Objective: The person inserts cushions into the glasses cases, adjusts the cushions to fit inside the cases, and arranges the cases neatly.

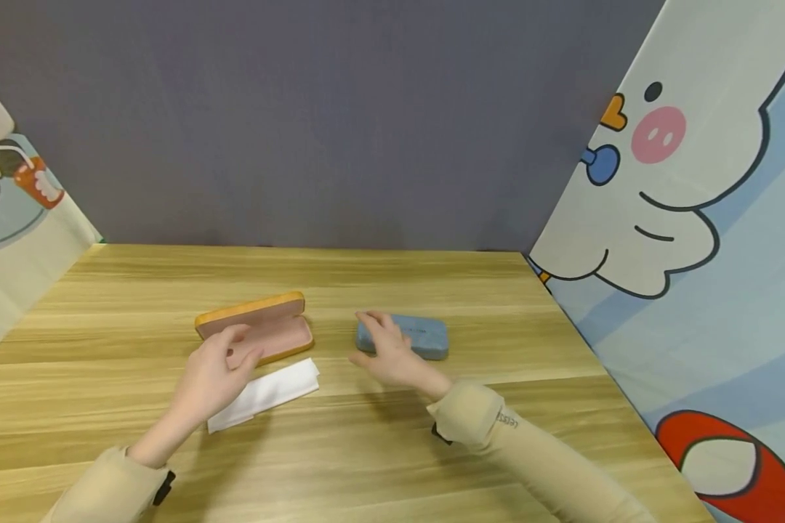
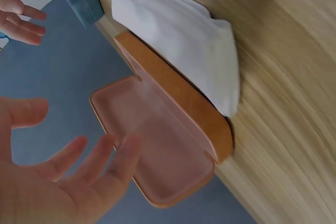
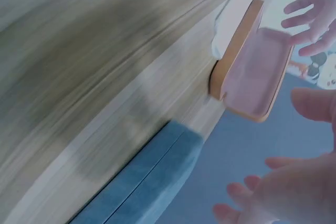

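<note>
1. On the wood-grain table [image 1: 340, 465], an orange eyeglass case [image 1: 275, 335] lies open.
2. Beside it: folded white cloth [image 1: 275, 391], closed blue eyeglass case [image 1: 427, 336].
3. Left hand [image 1: 217, 372] and right hand [image 1: 394, 357], fingers spread, hold nothing.
4. Seemingly reaching; gripping calls for curling fingers.

In the head view, we are losing part of the blue case [image 1: 428, 338] behind the right fingers [image 1: 376, 329] and failing to read its tiny lettering [image 1: 413, 330]. The left fingers [image 1: 232, 335] are hiding part of the orange case [image 1: 276, 338], and the bottom edge is cropping both sleeves [image 1: 549, 454]. In both wrist views, edges are cutting off the blue case.
</note>
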The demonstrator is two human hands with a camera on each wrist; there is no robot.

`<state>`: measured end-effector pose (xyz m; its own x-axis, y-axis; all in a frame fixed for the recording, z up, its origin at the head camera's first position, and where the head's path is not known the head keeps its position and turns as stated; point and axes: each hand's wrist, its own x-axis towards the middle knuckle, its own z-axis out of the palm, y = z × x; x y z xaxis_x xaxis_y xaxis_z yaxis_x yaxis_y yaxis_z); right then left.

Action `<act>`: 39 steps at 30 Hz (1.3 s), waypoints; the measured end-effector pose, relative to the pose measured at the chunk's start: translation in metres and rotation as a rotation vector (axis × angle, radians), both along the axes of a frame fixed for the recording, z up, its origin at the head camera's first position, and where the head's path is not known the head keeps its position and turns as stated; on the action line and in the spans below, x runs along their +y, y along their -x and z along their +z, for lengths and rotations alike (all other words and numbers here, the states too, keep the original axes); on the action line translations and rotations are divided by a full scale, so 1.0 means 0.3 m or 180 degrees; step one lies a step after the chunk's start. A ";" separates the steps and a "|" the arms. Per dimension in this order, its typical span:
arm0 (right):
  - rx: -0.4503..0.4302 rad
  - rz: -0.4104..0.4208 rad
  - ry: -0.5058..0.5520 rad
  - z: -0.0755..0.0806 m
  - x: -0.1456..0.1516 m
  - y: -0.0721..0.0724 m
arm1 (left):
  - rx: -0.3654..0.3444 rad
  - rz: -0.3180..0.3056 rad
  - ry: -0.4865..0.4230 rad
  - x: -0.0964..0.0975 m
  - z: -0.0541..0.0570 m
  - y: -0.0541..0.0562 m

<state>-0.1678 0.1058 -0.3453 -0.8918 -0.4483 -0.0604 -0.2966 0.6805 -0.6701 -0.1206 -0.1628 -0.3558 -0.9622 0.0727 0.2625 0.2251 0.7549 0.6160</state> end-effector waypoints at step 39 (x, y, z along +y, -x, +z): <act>-0.0031 0.0550 -0.0716 -0.130 -0.266 0.044 | -0.0353 0.0101 0.0744 -0.157 -0.134 -0.083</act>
<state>-0.1810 0.0261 -0.3842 -0.8023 -0.5679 -0.1837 -0.4155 0.7523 -0.5113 -0.0958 -0.2100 -0.3959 -0.9869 0.0882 0.1348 0.1397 0.8852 0.4438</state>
